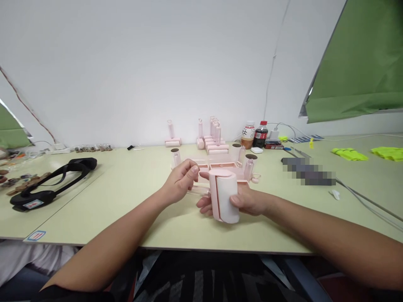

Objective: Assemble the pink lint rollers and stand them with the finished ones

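Note:
A pink and white lint roller (227,197) is held above the table's front part by my right hand (248,200), its thumb on the white roll and its fingers behind the pink cover. The roller's clear pink handle (199,190) points left. My left hand (184,178) is just left of the roller, thumb and fingers pinched together; whatever is between them is too small to make out. Behind the hands lie pink trays (223,166) and upright clear pink cylinders with dark round tops (248,167).
Several assembled pink rollers (217,147) stand along the wall. Two bottles (260,134) are at the back right. A black headset strap (56,184) lies on the left. Yellow cloths (349,154) and cables are on the right.

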`<state>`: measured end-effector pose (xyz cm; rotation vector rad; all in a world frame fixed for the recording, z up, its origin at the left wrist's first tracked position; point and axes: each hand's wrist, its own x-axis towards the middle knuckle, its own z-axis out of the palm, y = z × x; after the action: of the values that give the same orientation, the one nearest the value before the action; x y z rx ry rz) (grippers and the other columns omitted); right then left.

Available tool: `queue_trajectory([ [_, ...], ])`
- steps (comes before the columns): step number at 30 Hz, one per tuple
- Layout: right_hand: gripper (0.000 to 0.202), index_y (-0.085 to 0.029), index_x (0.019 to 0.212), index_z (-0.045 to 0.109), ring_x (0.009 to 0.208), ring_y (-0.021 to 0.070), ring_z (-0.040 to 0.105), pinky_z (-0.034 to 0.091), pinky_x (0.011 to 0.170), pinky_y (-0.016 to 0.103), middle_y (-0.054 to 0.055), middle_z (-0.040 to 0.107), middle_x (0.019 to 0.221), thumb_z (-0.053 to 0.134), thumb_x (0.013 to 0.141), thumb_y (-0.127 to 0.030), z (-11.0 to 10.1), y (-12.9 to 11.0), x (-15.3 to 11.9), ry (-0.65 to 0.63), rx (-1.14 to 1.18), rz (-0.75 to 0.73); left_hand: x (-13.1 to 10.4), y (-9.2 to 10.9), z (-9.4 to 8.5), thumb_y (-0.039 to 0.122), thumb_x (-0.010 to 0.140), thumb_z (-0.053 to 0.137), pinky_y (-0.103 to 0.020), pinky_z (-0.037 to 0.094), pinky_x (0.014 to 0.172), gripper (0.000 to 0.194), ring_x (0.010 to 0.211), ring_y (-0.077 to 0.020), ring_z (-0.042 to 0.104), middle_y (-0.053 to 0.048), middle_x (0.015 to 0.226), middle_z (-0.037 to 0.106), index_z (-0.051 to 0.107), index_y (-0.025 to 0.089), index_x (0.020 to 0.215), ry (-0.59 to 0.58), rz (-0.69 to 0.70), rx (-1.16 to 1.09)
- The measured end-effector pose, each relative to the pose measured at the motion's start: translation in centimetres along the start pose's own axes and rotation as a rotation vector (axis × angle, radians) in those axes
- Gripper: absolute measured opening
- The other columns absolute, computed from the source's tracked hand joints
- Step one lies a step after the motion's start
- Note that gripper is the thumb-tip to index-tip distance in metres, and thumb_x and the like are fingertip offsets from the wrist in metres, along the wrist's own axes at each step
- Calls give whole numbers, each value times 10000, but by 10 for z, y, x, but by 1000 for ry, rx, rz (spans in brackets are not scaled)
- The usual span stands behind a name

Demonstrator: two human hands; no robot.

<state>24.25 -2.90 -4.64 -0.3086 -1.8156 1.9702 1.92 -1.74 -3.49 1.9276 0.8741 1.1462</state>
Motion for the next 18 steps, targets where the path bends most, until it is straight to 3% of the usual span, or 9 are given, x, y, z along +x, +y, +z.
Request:
queue_trajectory([
  [3, 694, -214, 1264, 516, 1177, 302, 591, 416, 1011, 538, 158, 602, 1290, 840, 672, -373, 2, 3, 2, -71, 127, -31, 4, -3, 1, 644, 927, 315, -235, 412, 530, 523, 588, -107, 499, -16, 764, 552, 546, 175, 948, 79, 17, -45],
  [5, 661, -220, 1241, 523, 1103, 283, 631, 444, 972, 519, 131, 618, 1236, 839, 664, -284, 1, 4, 3, -43, 173, -65, 9, -1, -8, 654, 933, 235, -248, 421, 555, 581, 622, -124, 514, -28, 765, 542, 554, 169, 931, 243, 30, -8],
  [7, 605, -206, 1197, 540, 1023, 266, 661, 473, 927, 490, 112, 626, 1179, 825, 667, -269, -3, 4, 3, 1, 179, -110, 14, 2, -24, 613, 940, 259, -253, 408, 562, 533, 610, -129, 499, -18, 727, 531, 556, 175, 876, 398, -1, 138],
  [8, 593, -202, 1187, 541, 993, 261, 668, 483, 906, 481, 106, 627, 1157, 821, 669, -273, -5, 3, 3, 25, 175, -134, 15, 4, -32, 580, 934, 319, -253, 398, 566, 472, 608, -132, 498, -12, 708, 534, 555, 181, 839, 411, -41, 266],
  [11, 577, -199, 1177, 537, 940, 261, 676, 501, 856, 477, 98, 630, 1119, 807, 675, -289, -10, -2, 2, 78, 164, -187, 17, 5, -51, 543, 877, 451, -268, 378, 564, 366, 622, -166, 540, -14, 695, 595, 567, 200, 828, 248, -307, 689],
  [14, 562, -208, 1186, 533, 930, 275, 682, 499, 847, 495, 92, 635, 1114, 783, 692, -303, -12, -6, 0, 113, 153, -224, 17, -6, -54, 607, 817, 489, -299, 398, 585, 435, 713, -237, 617, -67, 832, 683, 591, 204, 945, 33, -563, 947],
  [18, 581, -218, 1224, 518, 932, 297, 691, 481, 874, 532, 93, 654, 1117, 758, 703, -313, -12, -8, 0, 151, 139, -221, 20, -27, -47, 519, 767, 566, -313, 406, 604, 354, 781, -275, 641, -118, 901, 700, 623, 181, 855, -166, -620, 984],
])
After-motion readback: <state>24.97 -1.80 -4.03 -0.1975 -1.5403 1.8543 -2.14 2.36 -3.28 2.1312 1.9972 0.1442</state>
